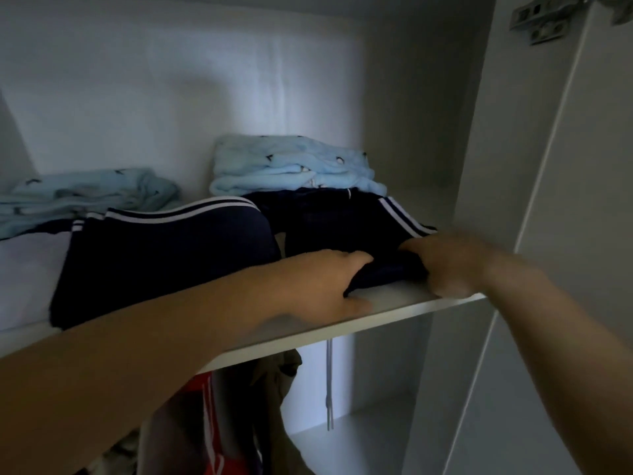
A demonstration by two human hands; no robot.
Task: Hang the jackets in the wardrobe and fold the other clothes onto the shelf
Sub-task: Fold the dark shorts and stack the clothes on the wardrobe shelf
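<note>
Head view, reading from the left: on the shelf (pixel 376 323) I see a folded pale blue fleece (pixel 85 193) at the back, a white garment (pixel 30 275) in front of it, and next to that a folded navy bundle (pixel 164 255) with white stripes. Further right a second pale blue stack (pixel 294 166) sits at the back. In front of it lies the navy garment (pixel 342 228) I am placing, close to the shelf's front edge.

My left hand (pixel 329 282) has its fingers curled over the near edge of that garment with the thumb below, gripping it. My right hand (pixel 452 265) is at the garment's right end but is blurred, so I cannot tell whether it grips or only presses.

Below the shelf, hanging clothes (pixel 205 423) suggest the jackets are at least partly done. I judge the folding to be well along, with this piece needing only to be settled. Whatever is left lies out of view.
</note>
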